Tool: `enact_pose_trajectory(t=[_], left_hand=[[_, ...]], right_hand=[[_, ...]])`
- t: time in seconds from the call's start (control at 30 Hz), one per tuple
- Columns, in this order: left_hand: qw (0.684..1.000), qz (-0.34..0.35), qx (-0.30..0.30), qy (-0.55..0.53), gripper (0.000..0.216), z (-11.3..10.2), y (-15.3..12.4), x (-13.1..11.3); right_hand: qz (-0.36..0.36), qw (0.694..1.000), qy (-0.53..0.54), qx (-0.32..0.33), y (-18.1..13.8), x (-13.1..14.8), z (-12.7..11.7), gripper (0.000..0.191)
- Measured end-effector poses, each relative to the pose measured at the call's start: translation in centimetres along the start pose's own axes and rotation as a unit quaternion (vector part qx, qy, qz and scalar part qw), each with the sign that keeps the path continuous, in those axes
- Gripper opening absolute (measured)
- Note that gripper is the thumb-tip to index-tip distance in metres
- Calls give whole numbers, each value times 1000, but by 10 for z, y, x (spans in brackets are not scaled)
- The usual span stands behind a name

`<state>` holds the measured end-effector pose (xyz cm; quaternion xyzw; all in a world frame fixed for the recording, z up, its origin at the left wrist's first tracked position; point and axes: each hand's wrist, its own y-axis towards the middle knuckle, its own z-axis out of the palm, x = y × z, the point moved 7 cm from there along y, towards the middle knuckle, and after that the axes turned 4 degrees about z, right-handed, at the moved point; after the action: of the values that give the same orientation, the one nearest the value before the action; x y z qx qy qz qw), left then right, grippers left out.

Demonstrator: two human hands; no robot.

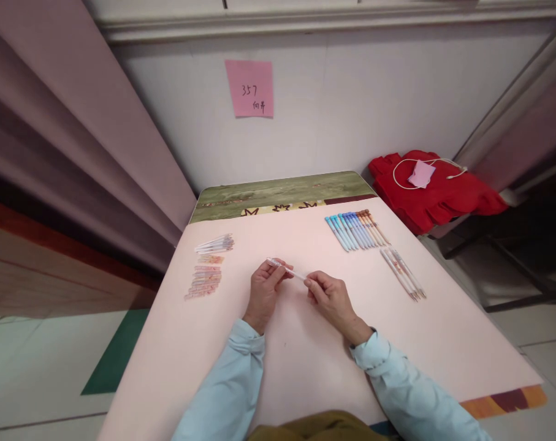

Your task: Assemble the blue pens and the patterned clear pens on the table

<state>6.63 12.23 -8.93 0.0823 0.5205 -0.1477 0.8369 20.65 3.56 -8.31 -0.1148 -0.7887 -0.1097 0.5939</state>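
A slim, whitish, see-through pen (297, 273) spans the gap between my two hands above the middle of the table. My left hand (265, 291) pinches its clear, wider end, which points up and to the left. The thumb and fingers of my right hand (330, 299) close on the other, narrow end. To the left of my hands lie a small bundle of thin pen refills (214, 244) and a stack of clear, printed pen barrels (204, 282). Several clear pens with printed barrels (403, 274) lie side by side to the right.
A row of blue, purple and brown-topped pens (357, 230) lies at the back right of the pink-covered table (305, 380). Beyond the right edge sits a red cloth (443, 199) with a white cable. A pink note (250, 89) is stuck on the wall.
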Motion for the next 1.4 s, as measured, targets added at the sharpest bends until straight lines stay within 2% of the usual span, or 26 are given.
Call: enact_pose_trajectory(t=[0.3,0.5,0.8,1.1,1.17,1.23,1.3,1.4], left_hand=[[999,1,-50,-21,23,-11,3,8],[999,-2,-30,23,24,-6,1,5],[996,-21,-18,87,27,-5,3,8],[988,-30,-5,149,36,2,3,7],[986,-30,3,164,42,4,3,6],[986,-26,7,167,43,3,3,6],[986,-23,8,167,42,2,4,6],[985,-22,16,173,41,0,5,9]], right_hand=[[-52,993,-100,-46,-1,1,-2,29],[-75,986,-132,-72,-2,6,-1,15],[-68,983,-160,-65,1,7,-1,16],[-67,961,-264,-52,0,20,-5,15],[-65,956,-278,-72,-4,24,-17,13],[-56,951,-284,-114,-12,24,-41,13],[-35,938,-296,-177,-24,19,-76,15],[30,891,-367,-266,-45,3,-132,22]])
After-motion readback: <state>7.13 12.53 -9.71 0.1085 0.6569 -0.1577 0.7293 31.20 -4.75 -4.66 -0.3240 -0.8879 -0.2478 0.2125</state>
